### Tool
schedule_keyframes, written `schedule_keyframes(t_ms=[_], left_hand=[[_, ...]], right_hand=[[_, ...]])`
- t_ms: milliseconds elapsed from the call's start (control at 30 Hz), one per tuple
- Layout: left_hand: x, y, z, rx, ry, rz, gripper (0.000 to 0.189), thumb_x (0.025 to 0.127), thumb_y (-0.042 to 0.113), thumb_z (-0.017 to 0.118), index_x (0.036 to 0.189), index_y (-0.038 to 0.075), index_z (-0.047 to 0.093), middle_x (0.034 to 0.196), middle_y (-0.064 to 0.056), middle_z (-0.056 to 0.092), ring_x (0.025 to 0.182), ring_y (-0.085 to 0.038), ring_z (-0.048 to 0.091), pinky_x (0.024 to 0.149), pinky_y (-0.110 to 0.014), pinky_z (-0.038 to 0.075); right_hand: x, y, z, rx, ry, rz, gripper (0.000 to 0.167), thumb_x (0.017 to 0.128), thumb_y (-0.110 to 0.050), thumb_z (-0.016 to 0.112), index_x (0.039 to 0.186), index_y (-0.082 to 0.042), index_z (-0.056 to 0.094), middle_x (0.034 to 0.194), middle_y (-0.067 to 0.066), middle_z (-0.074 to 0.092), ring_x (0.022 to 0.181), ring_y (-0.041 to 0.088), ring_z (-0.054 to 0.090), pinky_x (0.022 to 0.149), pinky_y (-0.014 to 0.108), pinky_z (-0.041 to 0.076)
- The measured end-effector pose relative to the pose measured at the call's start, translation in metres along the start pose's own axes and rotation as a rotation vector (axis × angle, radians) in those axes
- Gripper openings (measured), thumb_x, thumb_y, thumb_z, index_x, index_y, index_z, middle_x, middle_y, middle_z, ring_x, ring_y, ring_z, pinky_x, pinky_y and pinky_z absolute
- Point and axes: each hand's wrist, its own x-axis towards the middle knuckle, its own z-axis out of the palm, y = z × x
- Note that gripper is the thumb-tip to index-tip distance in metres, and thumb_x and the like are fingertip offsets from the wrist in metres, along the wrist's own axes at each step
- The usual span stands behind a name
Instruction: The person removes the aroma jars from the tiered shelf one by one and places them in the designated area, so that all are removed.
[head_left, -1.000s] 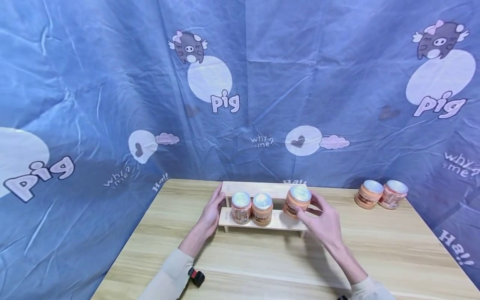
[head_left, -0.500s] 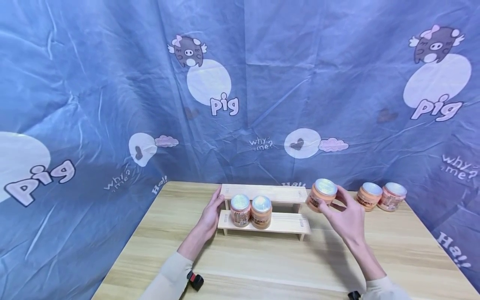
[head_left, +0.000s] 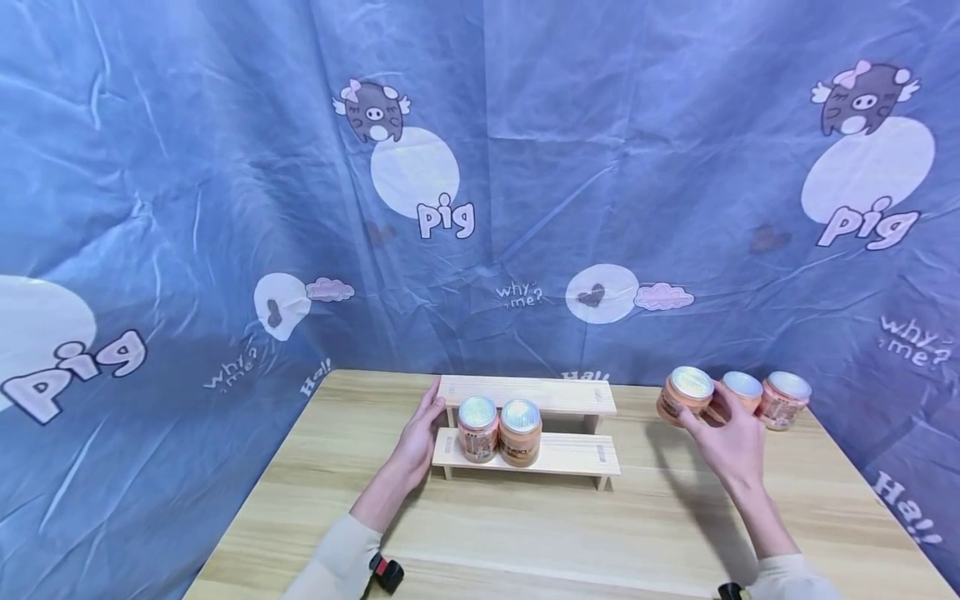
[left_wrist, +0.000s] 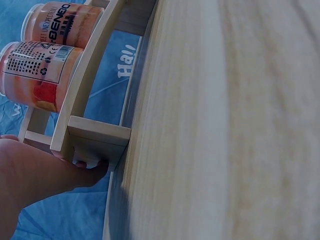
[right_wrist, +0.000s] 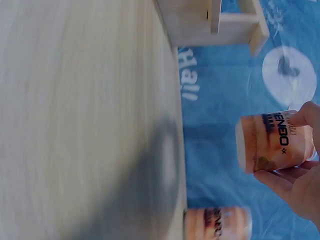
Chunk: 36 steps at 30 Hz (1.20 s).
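My right hand [head_left: 733, 446] grips an orange jar [head_left: 677, 406] with a silvery ridged lid, thumb on one side and fingers on the other. In the right wrist view this jar [right_wrist: 272, 142] hangs upright, clear above the table. My left hand [head_left: 414, 437] holds the left end of a two-tier wooden rack [head_left: 570, 450]; its fingers curl by the leg in the left wrist view. On the rack's lower tier two similar jars, a pinkish one [head_left: 477, 440] and an orange one [head_left: 520, 444], stand side by side at the left. The upper tier [head_left: 525, 393] bears nothing.
Two more jars stand at the table's back right: an orange one [head_left: 741, 385], partly hidden by my right hand, and a pinkish one [head_left: 783, 407]. A blue printed cloth [head_left: 465, 317] hangs behind the wood-grain table [head_left: 525, 533].
My right hand has carried its jar from over the rack's right side to the right, close to the two back-right jars. The left hand stays at the rack's end.
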Motion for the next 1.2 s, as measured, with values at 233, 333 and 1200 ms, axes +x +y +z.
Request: schedule_keyframes(t_ms=[233, 333, 1200], left_hand=[[-0.002, -0.001, 0.0, -0.011, -0.007, -0.004, 0.065, 0.106, 0.039, 0.05, 0.164, 0.029, 0.021, 0.168, -0.01, 0.016, 0.153, -0.033, 0.005, 0.121, -0.053, -0.002], [-0.003, -0.004, 0.001, 0.009, 0.0, -0.012, 0.066, 0.105, 0.041, 0.05, 0.164, 0.031, 0.022, 0.169, -0.009, 0.011, 0.153, -0.033, 0.001, 0.12, -0.053, -0.003], [-0.001, -0.002, 0.0, 0.006, 0.006, 0.001, 0.064, 0.106, 0.041, 0.048, 0.164, 0.03, 0.022, 0.169, -0.011, 0.014, 0.153, -0.034, 0.005, 0.121, -0.053, 0.001]], right_hand=[[0.005, 0.028, -0.01, -0.03, -0.047, 0.051, 0.063, 0.082, 0.001, 0.078, 0.139, 0.013, 0.053, 0.121, 0.038, 0.061, 0.091, -0.017, 0.051, 0.078, 0.005, 0.047], [0.003, 0.038, -0.012, -0.055, -0.05, 0.085, 0.062, 0.083, 0.0, 0.077, 0.139, 0.012, 0.053, 0.123, 0.037, 0.061, 0.09, -0.018, 0.05, 0.078, 0.004, 0.046], [0.01, 0.048, -0.006, -0.172, -0.158, 0.214, 0.063, 0.095, -0.012, 0.065, 0.149, 0.011, 0.04, 0.132, 0.039, 0.054, 0.118, 0.049, 0.055, 0.09, 0.023, 0.044]])
